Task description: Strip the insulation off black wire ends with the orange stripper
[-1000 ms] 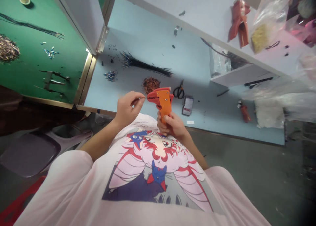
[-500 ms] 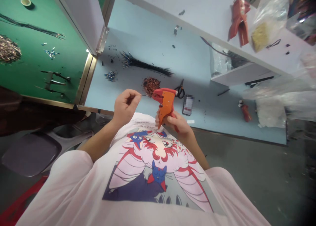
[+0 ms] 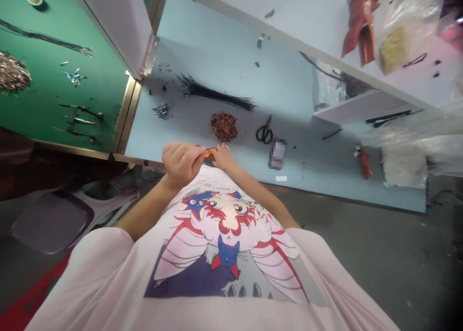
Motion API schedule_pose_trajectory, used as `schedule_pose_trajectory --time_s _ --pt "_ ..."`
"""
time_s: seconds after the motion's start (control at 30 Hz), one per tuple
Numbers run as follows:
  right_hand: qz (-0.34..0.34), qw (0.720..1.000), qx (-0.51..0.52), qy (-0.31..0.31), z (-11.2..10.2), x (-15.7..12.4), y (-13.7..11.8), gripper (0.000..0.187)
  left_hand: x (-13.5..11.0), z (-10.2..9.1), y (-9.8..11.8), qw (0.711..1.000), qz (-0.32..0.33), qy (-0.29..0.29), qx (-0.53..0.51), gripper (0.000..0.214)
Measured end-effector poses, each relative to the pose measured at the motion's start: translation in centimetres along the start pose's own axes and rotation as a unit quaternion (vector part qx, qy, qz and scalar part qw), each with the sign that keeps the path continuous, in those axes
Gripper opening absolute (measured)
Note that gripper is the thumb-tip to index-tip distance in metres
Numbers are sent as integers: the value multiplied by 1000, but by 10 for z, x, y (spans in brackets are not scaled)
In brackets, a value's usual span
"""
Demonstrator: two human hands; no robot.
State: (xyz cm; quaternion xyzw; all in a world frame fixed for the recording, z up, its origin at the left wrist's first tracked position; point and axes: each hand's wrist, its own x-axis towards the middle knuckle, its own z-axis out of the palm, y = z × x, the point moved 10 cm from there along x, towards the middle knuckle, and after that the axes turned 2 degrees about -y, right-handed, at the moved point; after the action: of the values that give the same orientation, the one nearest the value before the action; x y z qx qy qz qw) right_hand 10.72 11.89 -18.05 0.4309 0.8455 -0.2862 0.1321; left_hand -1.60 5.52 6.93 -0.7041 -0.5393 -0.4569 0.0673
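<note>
My left hand (image 3: 183, 163) is closed in front of my chest, at the front edge of the blue table. A thin dark wire (image 3: 211, 148) sticks out of its pinch toward my right hand. My right hand (image 3: 223, 158) is close beside it, its fingers curled around the wire stripper (image 3: 208, 154). Only a small orange part of that tool shows between the hands; the rest is hidden. Just beyond my right fingers lies a pile of copper-coloured wire scraps (image 3: 223, 126). Behind the pile is a bundle of black wires (image 3: 220, 95).
Black-handled scissors (image 3: 265, 133) and a phone (image 3: 278, 153) lie to the right. Small blue connectors (image 3: 162, 110) lie to the left. A red tool (image 3: 361, 27) rests on the raised shelf, and another red-handled tool (image 3: 363, 163) is at far right. A divider (image 3: 112, 22) borders the green table.
My right hand has moved left with the wire stripper, close to my left hand, and the tool is now mostly out of sight. My left hand has turned and lowered slightly.
</note>
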Motion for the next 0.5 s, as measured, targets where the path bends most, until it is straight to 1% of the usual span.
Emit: schedule_pose_trajectory --time_s 0.13,0.2,0.23,0.3,0.37,0.4,0.43,0.5 --pt "-10 1000 11 -10 1 4 3 55 2 4 -5 1000 1 -8 19 5" --pt "-5 1000 22 -4 -6 -1 5 57 4 8 -6 1000 4 -12 16 5" --pt "1 999 38 15 -15 -5 6 57 5 10 -7 1000 9 -12 11 6" --pt "8 991 97 88 -46 -21 8 51 6 16 -8 1000 14 -19 -3 7" --pt "1 967 175 187 -88 -44 8 44 6 26 -15 999 -5 -41 -18 6" --pt "-8 954 202 223 -107 -57 7 43 5 31 -19 998 -22 -56 -28 6" --pt "-20 944 216 250 -125 -69 3 42 4 37 -23 996 -39 -70 -41 8" --pt "-50 932 218 284 -154 -88 -8 42 2 46 -27 992 -57 -92 -69 10"
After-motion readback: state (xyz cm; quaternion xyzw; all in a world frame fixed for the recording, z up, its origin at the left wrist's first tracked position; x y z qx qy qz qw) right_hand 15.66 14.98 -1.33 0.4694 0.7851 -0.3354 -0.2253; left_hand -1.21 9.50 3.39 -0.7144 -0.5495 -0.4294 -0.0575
